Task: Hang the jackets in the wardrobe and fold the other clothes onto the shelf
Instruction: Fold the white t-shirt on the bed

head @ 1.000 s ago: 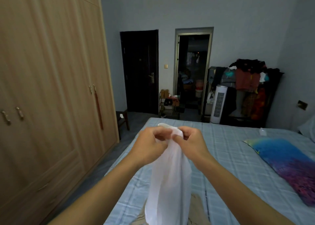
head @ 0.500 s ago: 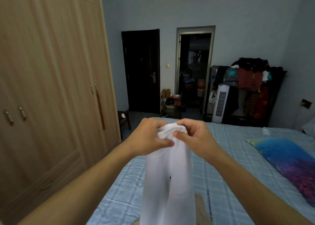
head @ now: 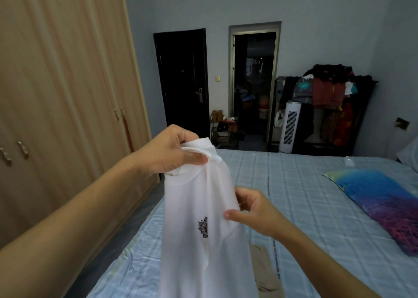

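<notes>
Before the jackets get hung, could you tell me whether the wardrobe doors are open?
No, the wardrobe doors are all shut, their handles lying flush along the closed fronts.

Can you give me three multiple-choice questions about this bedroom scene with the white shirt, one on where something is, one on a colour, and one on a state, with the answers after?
1. Where is the wardrobe?
A. Left of the bed
B. Right of the bed
C. Behind the tower fan

2. What colour is the garment held up?
A. Red
B. White
C. Black

3. How do the wardrobe doors stand?
A. All shut
B. One wide open
C. Removed

Answers:
1. A: the wardrobe fills the left side, across a strip of floor from the bed.
2. B: the shirt is white with a small dark print, pinched at its collar by the left hand, with the right hand at its edge lower down.
3. A: every door panel in view lies flush, handles forward.
</notes>
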Tool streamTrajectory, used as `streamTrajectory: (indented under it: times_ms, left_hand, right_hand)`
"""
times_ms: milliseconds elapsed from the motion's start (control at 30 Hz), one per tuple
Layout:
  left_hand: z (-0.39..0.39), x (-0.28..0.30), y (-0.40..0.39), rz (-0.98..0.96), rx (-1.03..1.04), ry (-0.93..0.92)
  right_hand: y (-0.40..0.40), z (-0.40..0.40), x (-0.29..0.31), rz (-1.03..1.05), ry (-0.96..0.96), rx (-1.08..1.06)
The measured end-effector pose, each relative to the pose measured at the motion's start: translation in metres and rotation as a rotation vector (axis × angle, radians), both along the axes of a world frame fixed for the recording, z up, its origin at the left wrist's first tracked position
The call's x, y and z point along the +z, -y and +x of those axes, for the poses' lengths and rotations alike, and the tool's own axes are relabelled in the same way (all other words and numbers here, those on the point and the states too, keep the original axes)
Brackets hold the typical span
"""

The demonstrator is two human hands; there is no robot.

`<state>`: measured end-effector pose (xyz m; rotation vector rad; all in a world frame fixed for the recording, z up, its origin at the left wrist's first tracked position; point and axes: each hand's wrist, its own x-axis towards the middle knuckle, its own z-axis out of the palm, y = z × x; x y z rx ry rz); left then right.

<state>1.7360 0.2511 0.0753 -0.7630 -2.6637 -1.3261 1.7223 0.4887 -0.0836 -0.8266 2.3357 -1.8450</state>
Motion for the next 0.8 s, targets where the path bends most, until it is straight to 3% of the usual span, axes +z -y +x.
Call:
streamTrajectory:
  times_ms: [167, 367, 567, 700, 800]
  left_hand:
    - [0.000, -0.001, 0.008, -0.017, 0.013, -0.005]
    - [0.003, -0.007, 0.036, 0.094, 0.072, 0.032]
    - [0.008, 0.014, 0.043, 0.436, 0.055, 0.102]
    - [0.009, 0.030, 0.039, 0.454, 0.049, 0.084]
    - [0.010, 0.026, 0.040, 0.347, 0.080, 0.064]
  right_hand:
    - [0.003, -0.008, -0.017, 0.034, 0.063, 0.033]
    - [-0.014, -0.028, 0.014, -0.074, -0.077, -0.130]
    - [-0.021, -0.027, 0.087, -0.155, -0.158, -0.073]
    - [-0.029, -0.018, 0.055, 0.175, -0.020, -0.024]
    - [-0.033, -0.017, 0.018, 0.186, 0.000, -0.135]
